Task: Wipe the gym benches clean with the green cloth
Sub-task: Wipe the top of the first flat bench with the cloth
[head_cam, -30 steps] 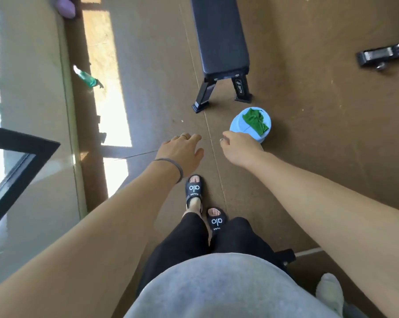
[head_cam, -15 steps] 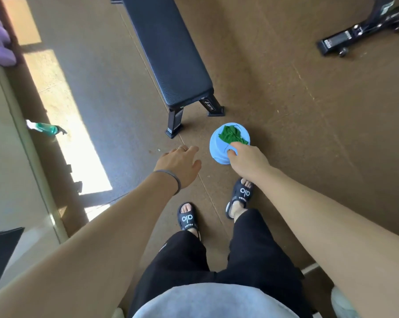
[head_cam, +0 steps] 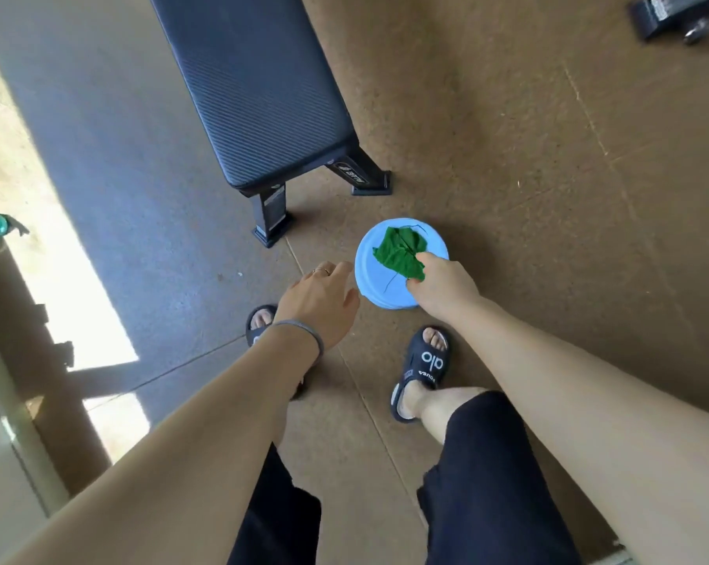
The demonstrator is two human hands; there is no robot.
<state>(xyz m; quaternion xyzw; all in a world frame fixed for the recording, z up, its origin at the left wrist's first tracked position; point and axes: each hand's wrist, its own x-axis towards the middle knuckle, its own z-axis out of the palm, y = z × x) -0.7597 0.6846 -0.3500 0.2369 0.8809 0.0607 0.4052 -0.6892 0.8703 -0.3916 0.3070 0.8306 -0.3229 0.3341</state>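
My right hand (head_cam: 442, 287) had its fingers curled onto the near edge of the green cloth (head_cam: 401, 254), gripping it where it lay crumpled on a light-blue round container (head_cam: 369, 275); my left hand (head_cam: 320, 303) hovered just beside that container, fingers relaxed, holding nothing; beyond both hands stood the black gym bench (head_cam: 259, 87) — its near feet close to the container.

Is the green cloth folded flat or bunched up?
Bunched: the green cloth lies crumpled atop the blue bucket, the right hand pinching its edge.
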